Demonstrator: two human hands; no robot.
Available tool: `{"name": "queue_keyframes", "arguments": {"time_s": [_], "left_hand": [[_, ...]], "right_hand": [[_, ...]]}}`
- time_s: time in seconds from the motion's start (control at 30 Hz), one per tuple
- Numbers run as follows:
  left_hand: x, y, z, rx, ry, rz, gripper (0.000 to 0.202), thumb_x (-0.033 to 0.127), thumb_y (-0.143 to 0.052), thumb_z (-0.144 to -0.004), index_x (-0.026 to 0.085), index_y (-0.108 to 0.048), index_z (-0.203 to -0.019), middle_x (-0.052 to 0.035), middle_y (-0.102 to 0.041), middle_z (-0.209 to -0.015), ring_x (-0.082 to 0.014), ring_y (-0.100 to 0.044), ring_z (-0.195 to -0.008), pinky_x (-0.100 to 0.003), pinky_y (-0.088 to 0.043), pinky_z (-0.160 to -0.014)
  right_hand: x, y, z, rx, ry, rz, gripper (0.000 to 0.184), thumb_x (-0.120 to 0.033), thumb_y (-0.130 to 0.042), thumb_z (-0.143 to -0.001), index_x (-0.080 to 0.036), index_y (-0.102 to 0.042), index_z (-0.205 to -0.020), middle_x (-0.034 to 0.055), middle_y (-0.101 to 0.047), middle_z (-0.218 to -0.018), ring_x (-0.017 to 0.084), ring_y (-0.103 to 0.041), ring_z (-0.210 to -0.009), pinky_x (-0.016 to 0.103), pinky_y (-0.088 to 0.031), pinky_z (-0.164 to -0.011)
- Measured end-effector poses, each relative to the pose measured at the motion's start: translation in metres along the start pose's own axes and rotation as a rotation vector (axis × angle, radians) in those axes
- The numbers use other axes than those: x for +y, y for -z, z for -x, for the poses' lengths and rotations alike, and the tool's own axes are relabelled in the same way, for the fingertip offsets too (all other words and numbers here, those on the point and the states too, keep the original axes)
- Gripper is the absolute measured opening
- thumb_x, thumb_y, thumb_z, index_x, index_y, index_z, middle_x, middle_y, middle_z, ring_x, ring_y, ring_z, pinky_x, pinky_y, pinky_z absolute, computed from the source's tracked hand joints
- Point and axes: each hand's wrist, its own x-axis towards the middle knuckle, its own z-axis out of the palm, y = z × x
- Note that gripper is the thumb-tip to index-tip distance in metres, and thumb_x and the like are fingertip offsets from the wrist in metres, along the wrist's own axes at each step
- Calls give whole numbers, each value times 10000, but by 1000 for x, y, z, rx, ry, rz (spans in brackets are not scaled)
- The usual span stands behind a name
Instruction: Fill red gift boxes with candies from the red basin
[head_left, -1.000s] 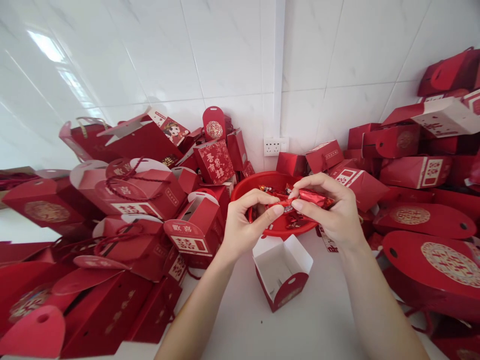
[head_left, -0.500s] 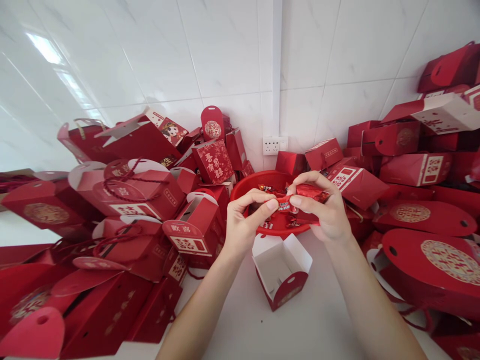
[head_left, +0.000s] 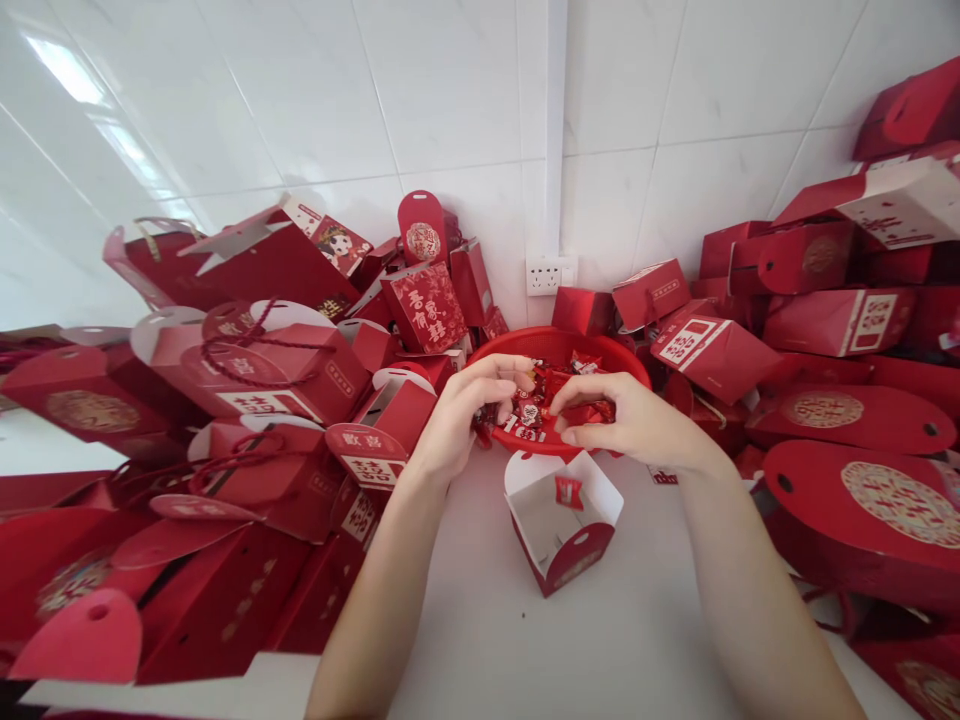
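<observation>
My left hand (head_left: 469, 405) hovers over the left rim of a red plastic basket (head_left: 626, 355), fingers curved and apart from the thumb. Across from it, my right hand (head_left: 622, 415) is open above the basket's right front, its thumb and fingers spread. Between them lie wrapped candies (head_left: 531, 412) in red and dark wrappers, partly covered by my hands. Just in front of the basket stands an open red gift box (head_left: 574, 555) with a white inside. A single red-wrapped candy (head_left: 568, 492) shows within the box's opening; whether it rests or is falling I cannot tell.
Red gift boxes (head_left: 367, 445) with cord handles crowd the left side. More red boxes (head_left: 855, 505) are piled on the right. Behind the basket, a tiled wall carries a white socket (head_left: 551, 275). A white tabletop (head_left: 510, 660) lies under everything.
My hands have parted and let go of the red-wrapped candy they were pinching. They are now apart over the basket, and a red candy shows in the box opening.
</observation>
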Motion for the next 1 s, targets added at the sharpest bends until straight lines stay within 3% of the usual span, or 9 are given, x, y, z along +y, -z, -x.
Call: {"name": "queue_keyframes", "arguments": {"time_s": [0.1, 0.17, 0.33, 0.5, 0.63, 0.83, 1.0], "left_hand": [[-5, -1, -3, -101, 45, 126, 447, 248, -519, -549, 155, -742, -926, -85, -704, -852, -151, -497, -571, -310, -406, -547], [-9, -4, -4, -127, 75, 161, 497, 201, -497, -496, 167, -728, -935, -75, -710, -853, -154, -509, -592, -308, -425, -572], [-15, -12, 0, -114, 118, 76, 537, 94, -565, -604, 212, -645, -1122, -34, -704, -989, -121, -566, -684, -252, -456, -617], [-17, -17, 5, -214, 97, -52, 701, 90, -733, -694, 239, -522, -1346, -88, -643, -1177, -158, -656, -852, -289, -540, -739], [-20, -17, 5, -197, 90, -90, 795, 146, -828, -690, 267, -480, -1394, -106, -606, -1249, -183, -679, -896, -331, -574, -771], [-15, -10, 5, -225, 49, -122, 813, 186, -884, -665, 256, -516, -1387, -56, -631, -1124, -174, -654, -927, -335, -562, -844], [-11, -9, 4, -199, 69, -73, 617, 250, -828, -755, 188, -566, -1309, -17, -671, -886, -151, -658, -815, -284, -543, -761]], "right_hand": [[2, -4, -3, 115, 19, 35, 127, -258, -769, -760, -221, -753, -880, 30, -756, -947, 234, -690, -941, 395, -530, -879], [4, -5, -3, 176, 0, -31, 177, -311, -784, -772, -217, -743, -916, 24, -746, -918, 213, -690, -862, 375, -539, -818], [6, -6, -1, 210, -76, -238, 289, -383, -826, -752, -221, -718, -965, -9, -709, -767, 147, -627, -594, 307, -521, -587], [1, -9, -1, 203, -60, -162, 299, -334, -847, -715, -223, -723, -963, 12, -735, -862, 180, -685, -733, 316, -554, -656], [-2, -12, -1, 218, -36, -102, 162, -227, -763, -758, -216, -728, -916, 21, -744, -890, 191, -698, -796, 328, -555, -720], [3, -8, -3, 338, -43, -323, 194, -267, -813, -697, -206, -691, -835, -20, -684, -728, 124, -591, -538, 277, -499, -523], [7, -5, -5, 375, -17, -369, 217, -276, -836, -671, -206, -685, -810, -15, -691, -768, 122, -597, -553, 275, -506, -529]]}}
